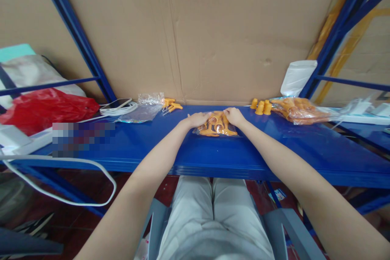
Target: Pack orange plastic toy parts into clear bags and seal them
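Observation:
A clear plastic bag (217, 129) with several orange plastic parts in it lies on the blue table (219, 154), straight in front of me. My left hand (197, 119) grips its left far corner, fingers closed on the film. At the right far side, my right hand (234, 116) pinches the bag between thumb and fingers. The fingertips of both hands are partly hidden. Inside the bag, the parts show round openings and bar-like ends; their exact kind I cannot make out.
Loose orange parts with metal spirals (172, 105) lie back left beside flat clear bags (141, 113) and a coiled white cable (120, 108). Orange caps (259, 108) stand back right, near a fuller bag of orange parts (300, 110). Cardboard (228, 40) walls the back.

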{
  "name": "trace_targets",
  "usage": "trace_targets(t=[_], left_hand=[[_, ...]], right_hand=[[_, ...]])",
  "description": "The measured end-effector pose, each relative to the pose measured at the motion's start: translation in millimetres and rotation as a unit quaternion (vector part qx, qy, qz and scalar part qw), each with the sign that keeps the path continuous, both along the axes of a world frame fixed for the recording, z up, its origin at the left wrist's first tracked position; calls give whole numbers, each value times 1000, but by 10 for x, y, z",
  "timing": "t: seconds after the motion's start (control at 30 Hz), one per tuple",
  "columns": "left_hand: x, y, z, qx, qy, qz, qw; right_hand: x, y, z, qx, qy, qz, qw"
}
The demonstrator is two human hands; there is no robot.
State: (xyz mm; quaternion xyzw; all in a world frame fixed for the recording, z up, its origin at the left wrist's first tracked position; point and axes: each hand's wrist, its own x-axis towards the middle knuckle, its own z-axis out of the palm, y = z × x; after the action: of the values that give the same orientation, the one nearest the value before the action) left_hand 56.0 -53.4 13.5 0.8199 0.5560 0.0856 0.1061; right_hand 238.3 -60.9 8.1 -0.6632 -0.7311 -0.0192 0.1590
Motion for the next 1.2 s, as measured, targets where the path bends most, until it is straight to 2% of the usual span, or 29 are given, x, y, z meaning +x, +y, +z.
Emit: trace_targets(t=[0.1, 0.23, 0.53, 0.7, 0.87, 1.0, 1.2], left_hand=[[50, -76, 63, 15, 42, 49, 998], [80, -126, 107, 31, 52, 61, 996], [45, -171, 145, 35, 38, 50, 997], [42, -135, 108, 18, 27, 37, 999], [44, -60, 59, 10, 35, 0, 999], [48, -52, 54, 17, 55, 18, 998], [54, -105, 91, 21, 47, 31, 998]], right_hand=[[-25, -35, 11, 6, -39, -10, 999], [-47, -66, 22, 21, -35, -40, 998], [14, -27, 24, 19, 78, -39, 996], [70, -14, 45, 4, 116, -48, 992], [82, -40, 86, 2, 57, -55, 997], [60, -71, 102, 8, 10, -65, 998], [60, -61, 93, -11, 24, -58, 998]])
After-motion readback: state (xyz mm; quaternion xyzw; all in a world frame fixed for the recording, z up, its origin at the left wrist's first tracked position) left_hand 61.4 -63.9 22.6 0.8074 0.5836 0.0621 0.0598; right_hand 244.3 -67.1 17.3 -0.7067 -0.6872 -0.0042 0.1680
